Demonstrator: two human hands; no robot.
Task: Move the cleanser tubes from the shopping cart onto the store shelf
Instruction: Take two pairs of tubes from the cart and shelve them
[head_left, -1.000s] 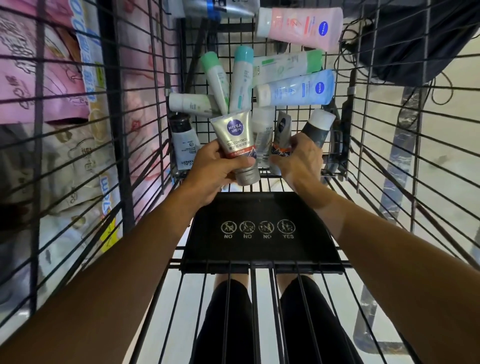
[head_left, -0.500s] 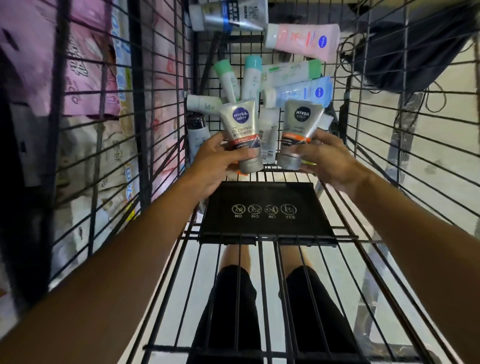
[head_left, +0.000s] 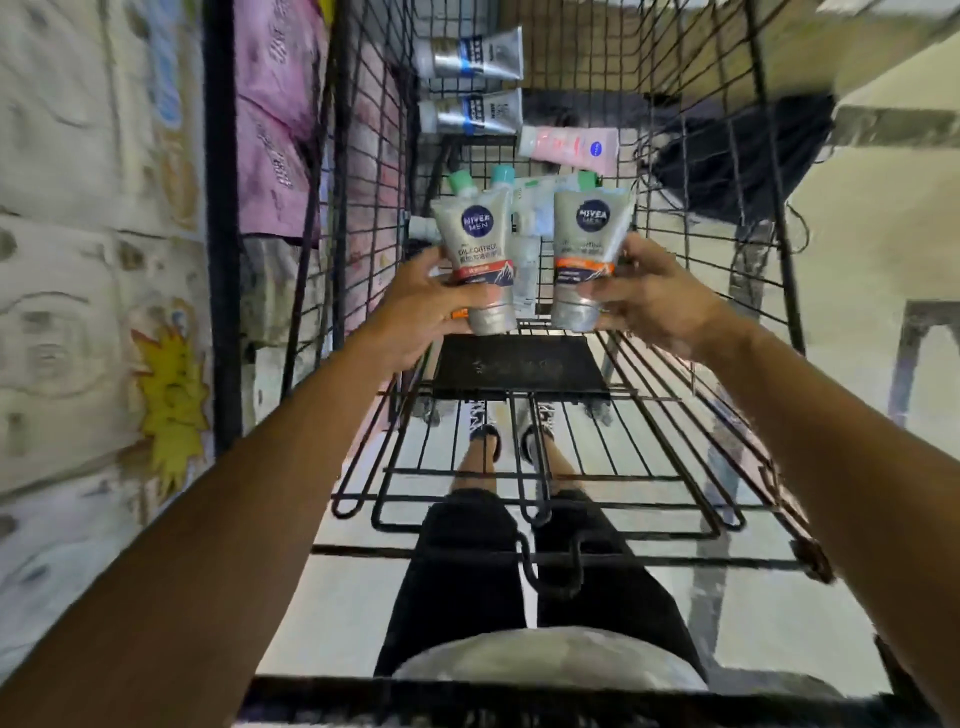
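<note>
The left hand (head_left: 423, 306) has its fingers (head_left: 470, 297) curled round the lower end of a silver tube with a red band (head_left: 475, 260); the right hand (head_left: 647, 301) pinches the lower end of a matching silver tube with an orange band (head_left: 586, 254), thumb on its face. A second ago only the left tube was lifted clear, while the right hand was reaching among the tubes on the cart floor; now both tubes are raised side by side, close but apart, above the black flap (head_left: 519, 366). I judge the pick finished, so the carry to the shelf comes next.

Each tube stands nearly upright, its long axis running from cap near the palm up to the flat crimped end, labels facing the camera, the tops leaning slightly toward each other.

Beyond the fingers, more tubes lie in the shopping cart (head_left: 727, 171): green-capped ones just behind, a pink tube (head_left: 569, 148) farther on, and two silver-blue tubes (head_left: 470, 83) farthest.
</note>
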